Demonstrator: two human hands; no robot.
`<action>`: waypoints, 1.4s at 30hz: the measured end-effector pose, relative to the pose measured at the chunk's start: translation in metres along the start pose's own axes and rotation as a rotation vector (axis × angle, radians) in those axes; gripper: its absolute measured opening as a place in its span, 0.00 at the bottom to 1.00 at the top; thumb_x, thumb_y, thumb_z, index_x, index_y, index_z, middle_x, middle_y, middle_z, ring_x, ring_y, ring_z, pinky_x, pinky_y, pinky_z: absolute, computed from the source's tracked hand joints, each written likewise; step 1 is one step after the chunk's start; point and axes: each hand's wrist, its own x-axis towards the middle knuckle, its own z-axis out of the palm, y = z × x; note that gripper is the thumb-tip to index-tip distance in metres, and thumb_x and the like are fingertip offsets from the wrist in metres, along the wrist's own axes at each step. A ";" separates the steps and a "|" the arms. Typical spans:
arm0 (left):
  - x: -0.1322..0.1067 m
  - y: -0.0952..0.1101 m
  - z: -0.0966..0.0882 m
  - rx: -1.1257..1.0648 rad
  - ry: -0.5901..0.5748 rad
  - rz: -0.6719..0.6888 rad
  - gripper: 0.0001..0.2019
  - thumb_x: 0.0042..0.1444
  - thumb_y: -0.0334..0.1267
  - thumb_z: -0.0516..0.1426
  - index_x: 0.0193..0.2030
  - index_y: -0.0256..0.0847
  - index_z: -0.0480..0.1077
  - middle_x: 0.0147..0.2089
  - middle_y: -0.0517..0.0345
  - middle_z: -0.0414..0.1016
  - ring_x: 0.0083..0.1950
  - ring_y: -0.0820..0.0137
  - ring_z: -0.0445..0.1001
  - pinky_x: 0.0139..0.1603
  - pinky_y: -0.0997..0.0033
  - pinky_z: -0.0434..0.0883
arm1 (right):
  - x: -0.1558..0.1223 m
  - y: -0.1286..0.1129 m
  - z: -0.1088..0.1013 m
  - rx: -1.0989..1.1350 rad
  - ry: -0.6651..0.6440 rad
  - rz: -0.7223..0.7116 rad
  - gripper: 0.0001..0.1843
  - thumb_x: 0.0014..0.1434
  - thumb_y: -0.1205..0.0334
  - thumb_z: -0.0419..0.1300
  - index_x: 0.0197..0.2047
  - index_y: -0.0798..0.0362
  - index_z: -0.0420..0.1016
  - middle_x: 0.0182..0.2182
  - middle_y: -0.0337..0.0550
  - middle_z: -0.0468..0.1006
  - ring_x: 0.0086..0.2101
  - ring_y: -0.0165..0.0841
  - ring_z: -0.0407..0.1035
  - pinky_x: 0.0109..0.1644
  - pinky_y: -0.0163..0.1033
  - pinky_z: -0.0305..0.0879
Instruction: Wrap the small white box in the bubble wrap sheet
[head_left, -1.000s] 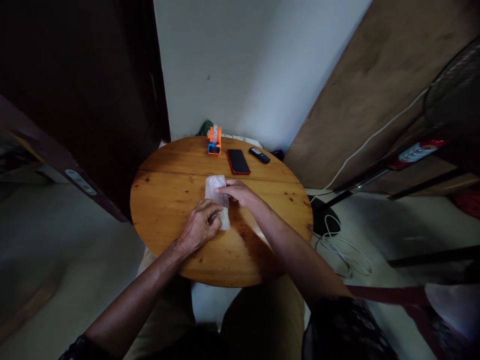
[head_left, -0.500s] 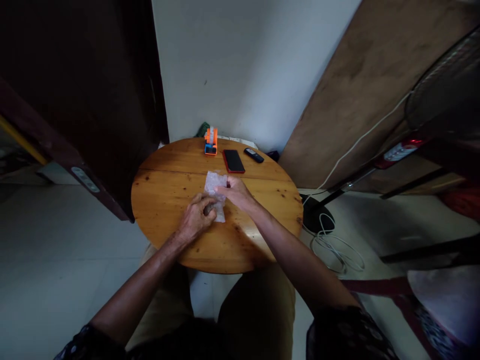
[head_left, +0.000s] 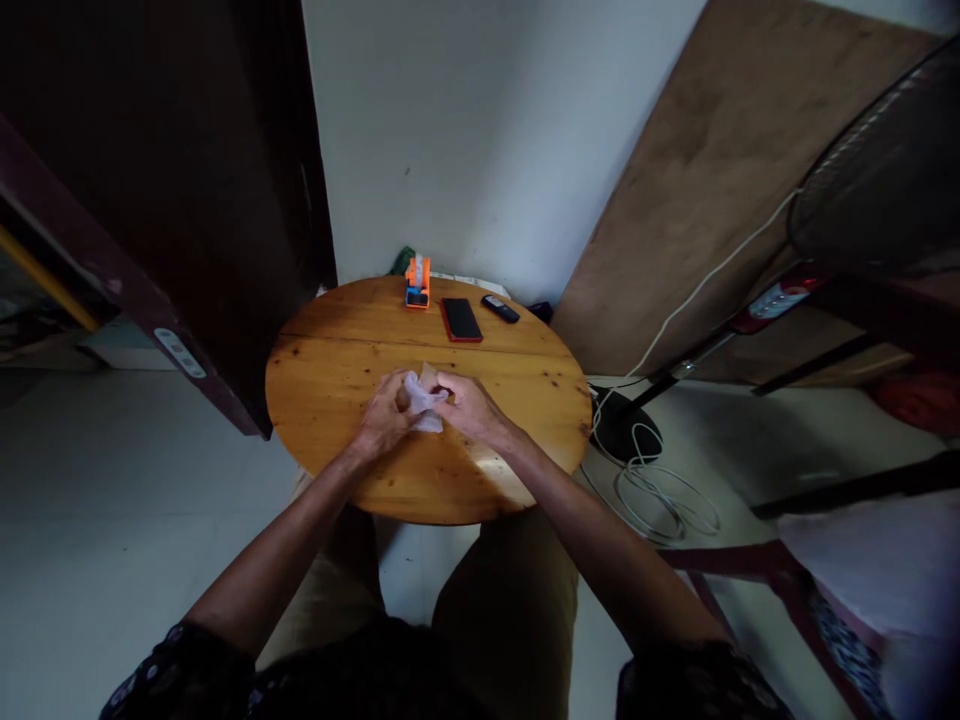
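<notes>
Between my two hands is a crumpled piece of translucent bubble wrap (head_left: pixel 424 396), raised at its upper part, with its lower edge near the tabletop. My left hand (head_left: pixel 385 412) grips its left side with curled fingers. On the other side, my right hand (head_left: pixel 466 406) pinches the wrap between thumb and fingers. A small tan patch shows just behind the wrap; I cannot tell what it is. The fingertips of both hands are partly hidden by the plastic.
The round wooden table (head_left: pixel 315 360) carries an orange and blue tape dispenser (head_left: pixel 418 283), a red-edged black phone (head_left: pixel 460 320) and a small dark handset (head_left: pixel 500 308) towards the back. On the right stand a fan (head_left: pixel 862 170) and a coiled white cable (head_left: pixel 656 490).
The bubble wrap lay flat and is now bunched up and lifted between my hands. My left hand has moved up onto its left side, and my right hand has shifted slightly down.
</notes>
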 end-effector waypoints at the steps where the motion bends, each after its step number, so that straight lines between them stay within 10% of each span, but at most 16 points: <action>1: 0.001 -0.001 0.000 -0.044 -0.028 -0.006 0.21 0.50 0.35 0.64 0.52 0.41 0.69 0.52 0.50 0.74 0.52 0.64 0.74 0.52 0.65 0.73 | -0.002 -0.001 0.001 -0.017 0.002 -0.010 0.09 0.51 0.72 0.56 0.34 0.53 0.75 0.31 0.34 0.76 0.31 0.28 0.67 0.37 0.31 0.59; 10: 0.000 -0.003 -0.005 -0.153 -0.095 0.050 0.06 0.49 0.32 0.62 0.34 0.40 0.69 0.37 0.59 0.74 0.39 0.72 0.73 0.43 0.72 0.71 | -0.025 0.003 0.011 -0.115 0.104 -0.137 0.11 0.54 0.73 0.56 0.38 0.51 0.76 0.35 0.39 0.78 0.37 0.32 0.70 0.43 0.34 0.64; 22: -0.028 0.011 -0.037 0.268 -0.162 0.476 0.21 0.51 0.30 0.59 0.54 0.41 0.74 0.59 0.47 0.75 0.62 0.56 0.71 0.65 0.50 0.66 | -0.036 0.017 0.022 -0.102 0.151 -0.260 0.11 0.60 0.70 0.54 0.42 0.49 0.75 0.49 0.47 0.81 0.51 0.37 0.75 0.58 0.45 0.68; 42: -0.013 0.005 -0.026 0.180 -0.193 0.380 0.13 0.53 0.34 0.61 0.46 0.41 0.72 0.53 0.48 0.78 0.55 0.61 0.76 0.56 0.60 0.73 | -0.040 0.029 0.031 -0.221 0.182 -0.370 0.17 0.60 0.74 0.53 0.47 0.48 0.74 0.55 0.47 0.78 0.59 0.35 0.69 0.65 0.46 0.66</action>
